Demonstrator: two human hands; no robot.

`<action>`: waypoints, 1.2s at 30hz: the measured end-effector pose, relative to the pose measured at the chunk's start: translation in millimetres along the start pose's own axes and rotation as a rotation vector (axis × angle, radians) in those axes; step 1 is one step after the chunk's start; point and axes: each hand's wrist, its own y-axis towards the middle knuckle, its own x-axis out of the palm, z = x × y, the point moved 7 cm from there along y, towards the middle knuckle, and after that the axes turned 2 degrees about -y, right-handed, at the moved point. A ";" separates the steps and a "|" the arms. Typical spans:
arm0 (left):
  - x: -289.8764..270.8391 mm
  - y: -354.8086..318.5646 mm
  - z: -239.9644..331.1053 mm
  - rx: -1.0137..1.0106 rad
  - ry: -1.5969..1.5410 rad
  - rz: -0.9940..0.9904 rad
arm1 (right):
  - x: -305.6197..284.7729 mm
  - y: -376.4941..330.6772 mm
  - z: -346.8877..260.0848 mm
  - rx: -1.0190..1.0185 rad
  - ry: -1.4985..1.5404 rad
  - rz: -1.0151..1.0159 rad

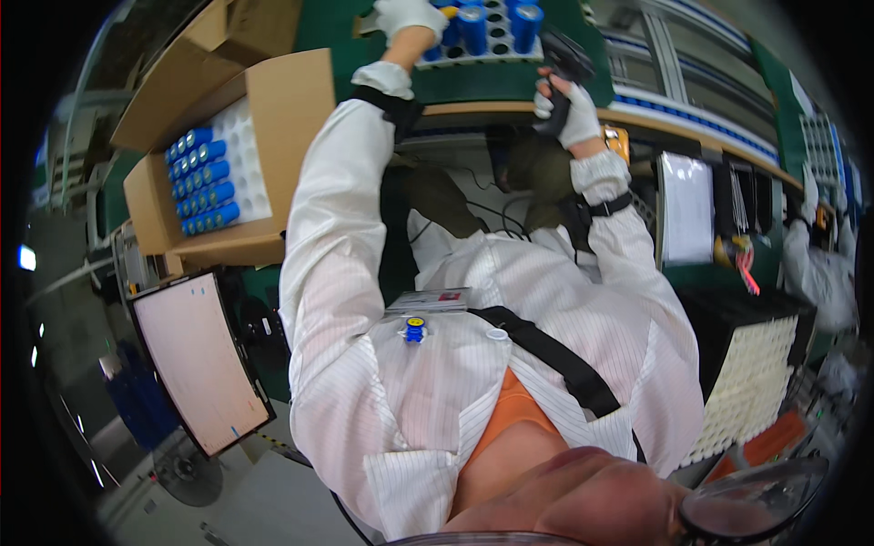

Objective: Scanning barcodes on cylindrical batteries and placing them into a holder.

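At the top edge, my left hand (407,16) in a white glove is beside a white tray (503,56) with round holes, on a green work surface. Its fingers look closed near a small yellow piece (449,12); what they grip is partly hidden. Several blue cylindrical cells stand upright in that tray, among them one cell (472,31) close to this hand and another cell (525,28) at the right. My right hand (575,116), gloved with bare fingertips, wraps round the handle of a black handheld scanner (567,62). The scanner's head is just right of the tray.
An open cardboard box (287,136) at left holds rows of blue cells (202,182) in a white holed tray. Below it is a monitor (198,362). At right, white papers (687,207) hang beside a rail conveyor (692,111); a black crate (742,364) holds white trays. Another person's sleeve (815,273) shows far right.
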 end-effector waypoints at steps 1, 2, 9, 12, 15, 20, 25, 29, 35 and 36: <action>-1.8 -0.7 -0.6 -0.045 -0.043 -0.019 | 3.4 0.4 -0.6 -0.007 0.000 -0.034; -5.2 -0.1 0.8 -0.048 -0.030 -0.015 | 1.7 -0.7 -0.6 -0.008 -0.011 0.001; -11.2 -2.7 -2.5 -0.025 -0.011 0.107 | 2.0 -5.1 -2.0 0.006 -0.027 0.038; -1.8 -0.9 -6.0 -0.060 0.039 0.052 | 2.9 -4.5 -3.1 0.004 -0.031 0.040; 5.8 3.3 -7.7 -0.100 0.112 -0.043 | 3.8 -5.2 -2.5 0.013 -0.026 0.047; 1.6 8.3 -1.7 -0.109 0.183 -0.094 | 3.2 -5.5 -2.9 -0.002 -0.022 0.029; -47.6 -5.6 20.3 -0.021 0.136 -0.223 | -8.2 -2.4 -0.6 -0.007 0.005 0.038; -150.3 -68.8 35.7 0.076 -0.239 -0.066 | -9.0 -2.2 4.6 0.063 0.032 -0.014; -286.1 -159.0 -96.4 -0.058 -0.322 0.420 | -3.6 -3.9 3.9 0.066 0.063 -0.051; -293.1 -156.4 -133.6 -0.156 -0.135 0.364 | -2.6 -4.7 3.0 0.054 0.053 -0.067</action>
